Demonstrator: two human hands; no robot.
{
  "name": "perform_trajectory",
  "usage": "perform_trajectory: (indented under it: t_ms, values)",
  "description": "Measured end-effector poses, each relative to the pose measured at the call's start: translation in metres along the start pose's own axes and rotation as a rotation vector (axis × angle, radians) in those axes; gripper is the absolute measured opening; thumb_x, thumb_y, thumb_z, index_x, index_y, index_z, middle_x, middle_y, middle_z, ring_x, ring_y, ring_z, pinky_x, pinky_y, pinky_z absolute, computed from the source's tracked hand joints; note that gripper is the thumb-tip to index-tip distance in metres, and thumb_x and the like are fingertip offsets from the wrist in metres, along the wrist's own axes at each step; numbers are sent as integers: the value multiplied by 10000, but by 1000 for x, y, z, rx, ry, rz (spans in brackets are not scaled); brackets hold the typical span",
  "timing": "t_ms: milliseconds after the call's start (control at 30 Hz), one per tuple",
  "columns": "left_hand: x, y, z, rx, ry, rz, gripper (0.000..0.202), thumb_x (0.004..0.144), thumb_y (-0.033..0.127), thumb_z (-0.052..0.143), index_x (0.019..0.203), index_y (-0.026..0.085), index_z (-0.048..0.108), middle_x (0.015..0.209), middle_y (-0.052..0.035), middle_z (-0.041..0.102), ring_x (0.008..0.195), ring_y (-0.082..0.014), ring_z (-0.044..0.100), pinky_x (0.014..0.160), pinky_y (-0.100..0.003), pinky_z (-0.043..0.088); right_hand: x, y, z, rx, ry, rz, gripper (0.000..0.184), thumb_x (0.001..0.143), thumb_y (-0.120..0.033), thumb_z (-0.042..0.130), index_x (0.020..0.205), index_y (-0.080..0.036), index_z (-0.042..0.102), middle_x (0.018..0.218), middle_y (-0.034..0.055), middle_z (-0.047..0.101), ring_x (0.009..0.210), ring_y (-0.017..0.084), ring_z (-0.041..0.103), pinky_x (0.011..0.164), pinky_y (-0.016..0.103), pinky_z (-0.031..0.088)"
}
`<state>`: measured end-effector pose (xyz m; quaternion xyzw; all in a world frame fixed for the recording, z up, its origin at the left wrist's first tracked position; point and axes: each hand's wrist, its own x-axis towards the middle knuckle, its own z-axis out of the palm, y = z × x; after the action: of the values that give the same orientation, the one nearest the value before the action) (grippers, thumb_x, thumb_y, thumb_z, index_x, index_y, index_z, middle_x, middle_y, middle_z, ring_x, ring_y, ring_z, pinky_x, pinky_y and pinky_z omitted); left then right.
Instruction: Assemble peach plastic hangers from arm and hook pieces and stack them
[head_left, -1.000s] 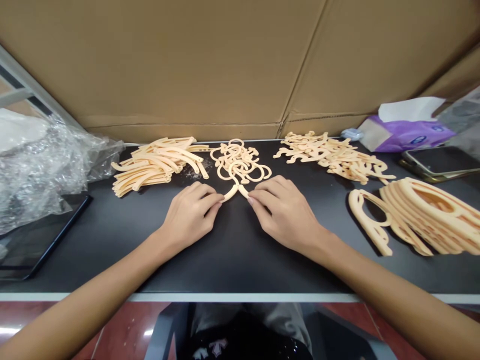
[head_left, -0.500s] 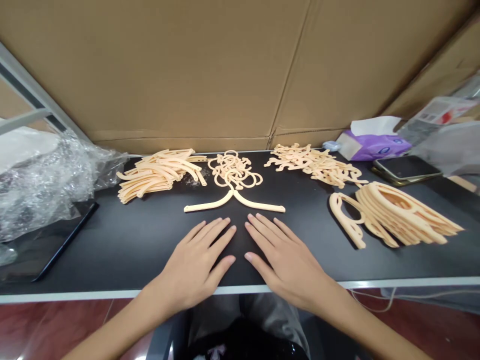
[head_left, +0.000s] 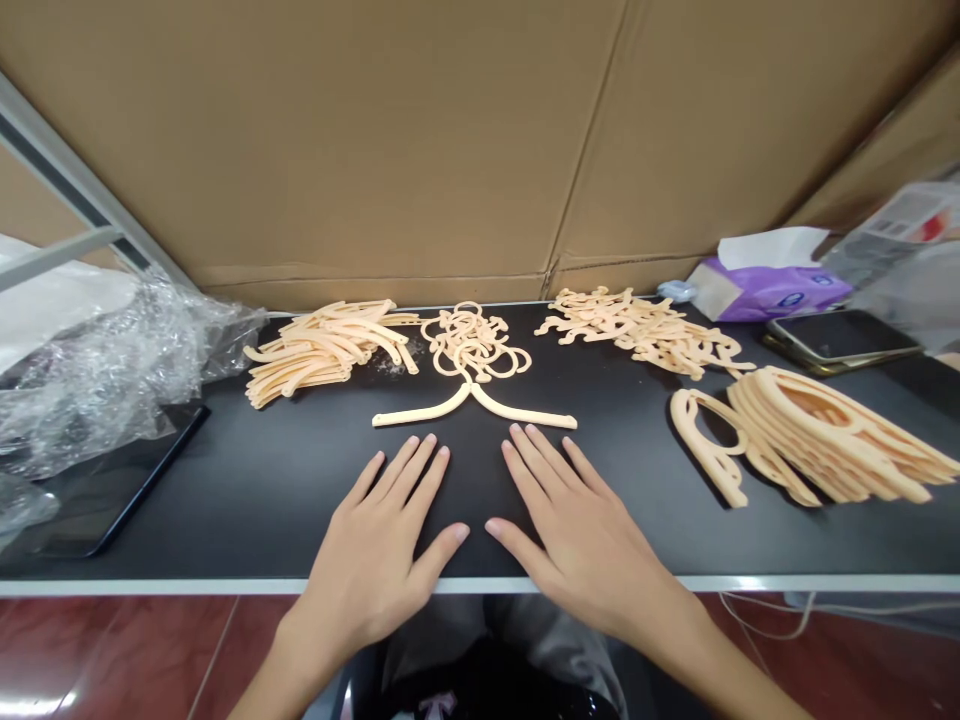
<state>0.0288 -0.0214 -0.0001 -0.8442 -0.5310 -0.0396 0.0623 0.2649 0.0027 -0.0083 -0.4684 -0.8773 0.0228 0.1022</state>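
My left hand [head_left: 382, 535] lies flat on the black tabletop [head_left: 247, 490], fingers stretched out and holding nothing. Opposite it, my right hand [head_left: 574, 530] is flat too, fingers spread and thumb pointing at the left thumb. Just beyond my fingertips are two curved cream hanger arms, a left arm [head_left: 420, 411] and a right arm [head_left: 525, 413], meeting at the middle beneath a hook [head_left: 460, 362]; whether they are joined I cannot tell. Behind them sits a pile of cream hooks [head_left: 480, 335]. A heap of loose hanger arms [head_left: 322, 345] is at the back left.
At the back right lies a heap of small wavy cream parts [head_left: 645, 330]. Folded cream hangers [head_left: 817, 430] are stacked at the right. A purple tissue pack [head_left: 780, 290] and a phone [head_left: 844, 335] lie beyond. Clear plastic wrap [head_left: 142, 360] partly covers a dark tablet [head_left: 142, 500] at left.
My left hand has shifted slightly left and its fingers have moved farther from the right hand's. The camera view has shifted a little. The hanger parts stay in place.
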Motion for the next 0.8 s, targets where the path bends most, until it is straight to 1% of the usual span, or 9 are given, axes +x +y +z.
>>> perform_trajectory:
  t_ms: [200,433,800]
  values:
    - [0,0,-1,6,5,14,690,1008,552,392,1575,169,301,1622,-84,320,1484,-305,361,1174,-547,383,1,-2,-1,-6,0,-9,714,1014,-549,329,1516,-48,408,1601,173,318,1509,319,298,1204,581,308]
    - [0,0,0,-30,11,4,682,999,546,424,1568,186,320,1616,-88,344,1479,-316,369,1178,-553,372,1,-2,-1,12,8,-5,705,1013,-541,341,1517,-52,411,1600,173,327,1507,320,302,1206,576,310]
    - [-1,-1,1,-21,19,15,693,998,551,427,1575,189,298,1622,-85,329,1486,-301,358,1183,-538,366,1,-2,-3,9,7,-6,699,1014,-539,339,1511,-53,421,1591,173,340,1498,326,321,1193,587,331]
